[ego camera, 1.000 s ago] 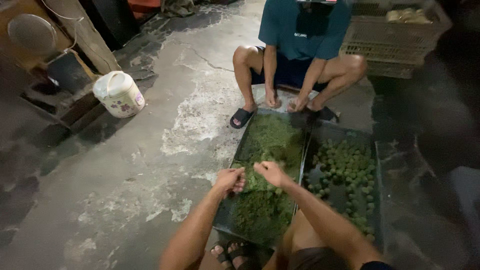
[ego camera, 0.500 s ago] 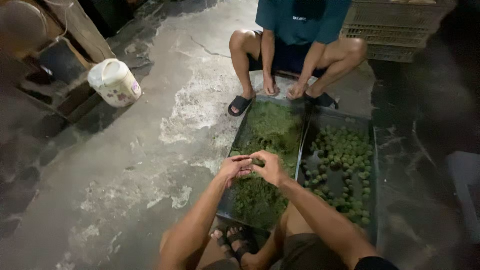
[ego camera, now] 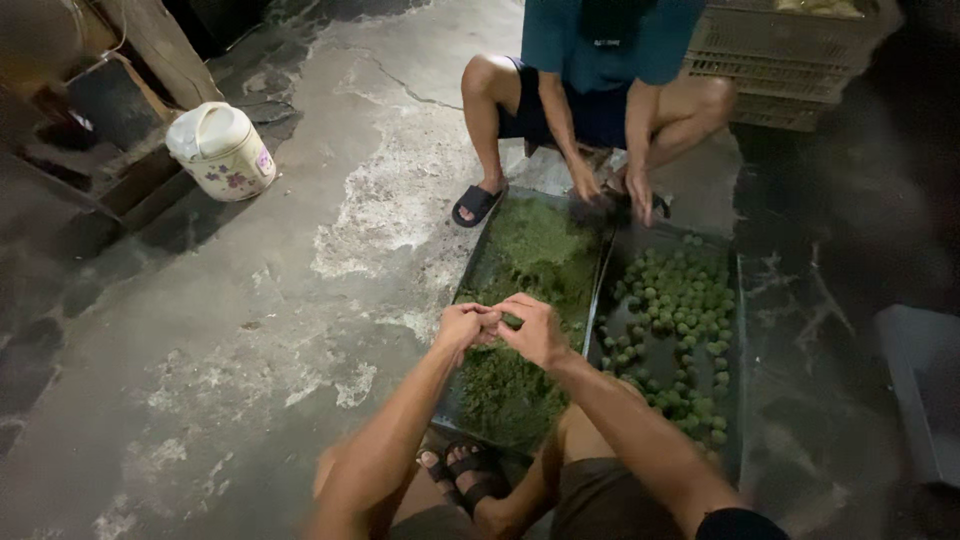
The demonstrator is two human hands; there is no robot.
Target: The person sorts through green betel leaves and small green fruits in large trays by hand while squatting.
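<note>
My left hand [ego camera: 464,328] and my right hand [ego camera: 535,330] meet above a dark tray [ego camera: 470,290] heaped with loose green mash [ego camera: 530,260]. The fingers of both hands pinch a small green lump [ego camera: 508,320] between them. To the right lies a second dark tray [ego camera: 737,300] holding several small green balls [ego camera: 675,310]. Across the trays squats another person in a teal shirt [ego camera: 600,40], whose hands [ego camera: 612,185] reach down to the far ends of the trays.
A white rice cooker [ego camera: 222,150] stands on the concrete floor at the left, next to dark wooden boards [ego camera: 110,130]. Stacked plastic crates [ego camera: 790,50] sit behind the other person. A grey object [ego camera: 925,390] lies at the right edge. My sandalled foot [ego camera: 465,470] rests by the tray.
My two hands have come together over the mash tray and closed on a small green lump. The view has tilted slightly downward.
</note>
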